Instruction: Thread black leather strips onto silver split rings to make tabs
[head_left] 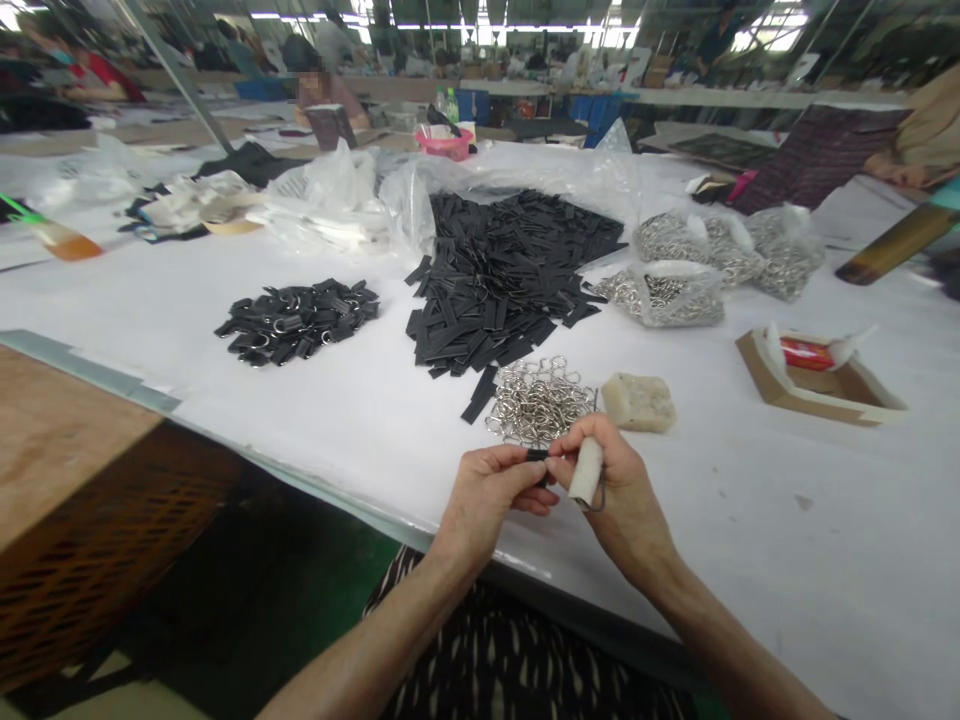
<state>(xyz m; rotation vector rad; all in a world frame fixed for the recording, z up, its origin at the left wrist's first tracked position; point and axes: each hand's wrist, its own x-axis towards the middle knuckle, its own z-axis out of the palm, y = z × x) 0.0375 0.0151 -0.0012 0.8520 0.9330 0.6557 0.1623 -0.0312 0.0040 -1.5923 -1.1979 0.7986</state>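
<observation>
My left hand [487, 492] pinches a small black fabric strip [537, 455] between thumb and fingers, close to the table's front edge. My right hand [626, 492] meets it there, its fingertips closed at the strip's right end. Within the right hand sits a thin grey metal tool with a pale wrapped handle [588, 468]; its exact kind is unclear. Just beyond both hands lies a heap of silvery metal rings [541, 398]. Behind the rings spreads a large pile of flat black strips [499, 275]. Whether a ring is in the held strip is hidden by fingers.
Left stands a smaller heap of folded black strips with rings [296, 320]. A yellowish block [637, 402] lies right of the rings, near a shallow cardboard box [885, 408]. Clear bags of metal rings [671, 298] sit behind. A person's hand [896, 170] shows far right.
</observation>
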